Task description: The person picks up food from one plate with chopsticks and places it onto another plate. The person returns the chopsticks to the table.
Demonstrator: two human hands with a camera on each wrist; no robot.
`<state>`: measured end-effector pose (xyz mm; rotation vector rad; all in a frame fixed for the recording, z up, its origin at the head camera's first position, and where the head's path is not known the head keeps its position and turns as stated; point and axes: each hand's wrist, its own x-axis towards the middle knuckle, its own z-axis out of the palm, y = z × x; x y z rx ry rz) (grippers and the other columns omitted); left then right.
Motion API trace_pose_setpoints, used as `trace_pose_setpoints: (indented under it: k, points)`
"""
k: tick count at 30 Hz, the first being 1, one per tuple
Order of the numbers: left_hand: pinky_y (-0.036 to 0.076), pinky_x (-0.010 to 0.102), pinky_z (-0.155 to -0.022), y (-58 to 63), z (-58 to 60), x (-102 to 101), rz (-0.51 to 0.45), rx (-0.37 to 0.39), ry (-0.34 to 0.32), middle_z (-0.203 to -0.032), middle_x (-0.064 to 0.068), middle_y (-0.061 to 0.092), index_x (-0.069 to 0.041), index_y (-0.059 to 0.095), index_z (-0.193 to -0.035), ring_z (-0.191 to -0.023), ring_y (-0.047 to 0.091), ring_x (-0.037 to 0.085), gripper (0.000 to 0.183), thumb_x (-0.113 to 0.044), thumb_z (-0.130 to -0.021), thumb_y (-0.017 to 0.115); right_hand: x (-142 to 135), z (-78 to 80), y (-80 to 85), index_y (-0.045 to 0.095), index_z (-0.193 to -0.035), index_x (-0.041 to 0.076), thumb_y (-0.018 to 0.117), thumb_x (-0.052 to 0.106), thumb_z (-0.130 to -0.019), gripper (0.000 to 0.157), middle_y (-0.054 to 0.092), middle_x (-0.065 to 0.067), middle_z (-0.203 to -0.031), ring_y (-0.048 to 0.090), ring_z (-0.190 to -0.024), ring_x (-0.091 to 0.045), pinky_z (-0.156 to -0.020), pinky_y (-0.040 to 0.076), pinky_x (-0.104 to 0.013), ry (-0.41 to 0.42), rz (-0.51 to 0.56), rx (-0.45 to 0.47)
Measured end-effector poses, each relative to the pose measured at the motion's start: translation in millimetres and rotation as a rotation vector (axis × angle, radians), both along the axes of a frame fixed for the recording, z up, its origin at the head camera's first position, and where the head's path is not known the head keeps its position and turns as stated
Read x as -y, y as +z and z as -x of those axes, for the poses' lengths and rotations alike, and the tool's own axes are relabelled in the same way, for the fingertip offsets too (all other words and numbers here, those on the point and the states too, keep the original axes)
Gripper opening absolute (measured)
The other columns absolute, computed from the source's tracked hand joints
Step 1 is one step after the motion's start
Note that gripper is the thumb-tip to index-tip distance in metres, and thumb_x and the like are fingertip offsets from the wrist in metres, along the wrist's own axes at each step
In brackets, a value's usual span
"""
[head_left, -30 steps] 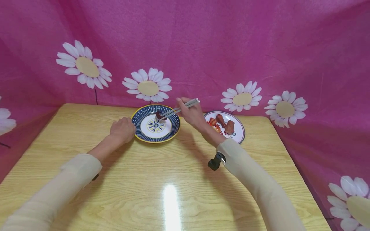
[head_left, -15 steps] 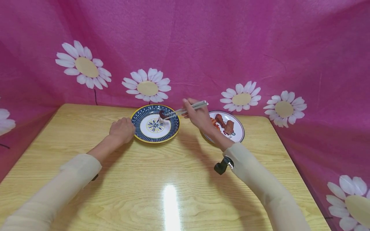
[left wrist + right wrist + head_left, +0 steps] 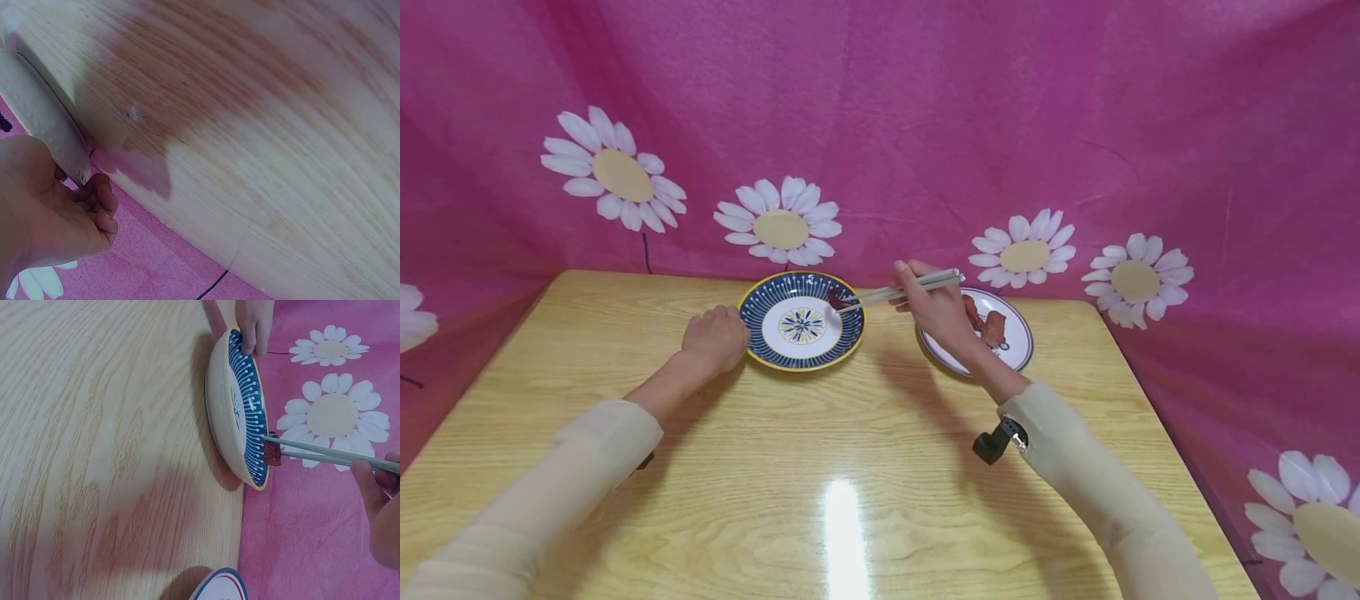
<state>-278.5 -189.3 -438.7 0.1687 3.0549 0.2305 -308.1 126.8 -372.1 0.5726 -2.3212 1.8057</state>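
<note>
My left hand (image 3: pixel 717 337) grips the left rim of a deep blue-and-white plate (image 3: pixel 775 346) with a yellow edge. In the left wrist view, the curled fingers hold the plate's pale side. My right hand (image 3: pixel 938 312) holds a pair of metal chopsticks (image 3: pixel 887 295) pointing left. Their tips pinch a dark reddish-brown piece of food (image 3: pixel 272 452), raised over the plate's right part. Behind my right wrist stands a white plate (image 3: pixel 1019 346) with a dark rim, bearing reddish pieces of meat (image 3: pixel 993 328); my hand and forearm hide part of it.
Both plates stand near the back edge of a wooden table (image 3: pixel 760 483). A pink cloth (image 3: pixel 910 125) printed with white daisies hangs behind it and along the sides. A dark wrist device (image 3: pixel 996 443) sits at my right cuff.
My right hand has moved right, carrying the chopsticks and the pinched food from the blue plate's middle towards its right side. My left hand has stayed on the rim.
</note>
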Motion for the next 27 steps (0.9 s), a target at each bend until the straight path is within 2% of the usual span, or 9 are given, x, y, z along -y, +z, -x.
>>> trace_pose_setpoints:
  k: [5,14,20,24,27]
  points:
    - [0.044,0.056,-0.086,0.2,-0.3,0.2,-0.003,0.003,0.002,-0.098,0.028,0.052,0.017,0.048,-0.104,-0.100,0.055,0.045,0.034,-0.015,-0.101,0.036,-6.8,-3.0,1.0,0.061,-0.081,-0.006,0.053,0.027,-0.104,0.041,0.070,-0.020,-0.087,0.072,-0.074,-0.027,-0.067,0.059,-0.041,-0.011,-0.019,-0.006]
    - [0.043,0.057,-0.087,-2.8,0.8,1.3,0.001,-0.001,-0.005,-0.099,0.029,0.052,0.017,0.048,-0.105,-0.102,0.054,0.045,0.035,-0.015,-0.100,0.036,-23.3,-7.2,2.5,0.063,-0.084,-0.010,0.054,0.028,-0.104,0.043,0.070,-0.024,-0.089,0.072,-0.079,-0.034,-0.068,0.059,-0.042,-0.021,-0.030,-0.008]
    - [0.044,0.057,-0.084,-4.1,1.0,1.7,0.002,-0.024,-0.010,-0.096,0.029,0.052,0.016,0.049,-0.100,-0.099,0.056,0.046,0.033,-0.015,-0.099,0.037,-35.5,-9.9,4.5,0.067,-0.086,-0.005,0.054,0.031,-0.104,0.042,0.072,-0.018,-0.087,0.072,-0.081,-0.034,-0.070,0.058,-0.044,-0.078,-0.078,0.004]
    - [0.045,0.057,-0.082,-3.2,0.8,1.6,0.001,-0.041,-0.010,-0.095,0.029,0.053,0.015,0.049,-0.098,-0.097,0.056,0.047,0.032,-0.015,-0.099,0.038,-43.1,-12.5,7.0,0.067,-0.089,-0.007,0.054,0.031,-0.104,0.043,0.071,-0.019,-0.087,0.072,-0.077,-0.030,-0.066,0.059,-0.038,-0.098,-0.094,0.013]
    - [0.045,0.057,-0.082,-1.9,0.5,1.7,0.000,-0.034,-0.010,-0.095,0.029,0.052,0.016,0.048,-0.099,-0.097,0.056,0.046,0.033,-0.015,-0.099,0.037,-48.8,-15.4,10.3,0.067,-0.092,-0.010,0.053,0.028,-0.105,0.042,0.070,-0.023,-0.087,0.070,-0.071,-0.020,-0.062,0.057,-0.030,-0.106,-0.096,0.034]
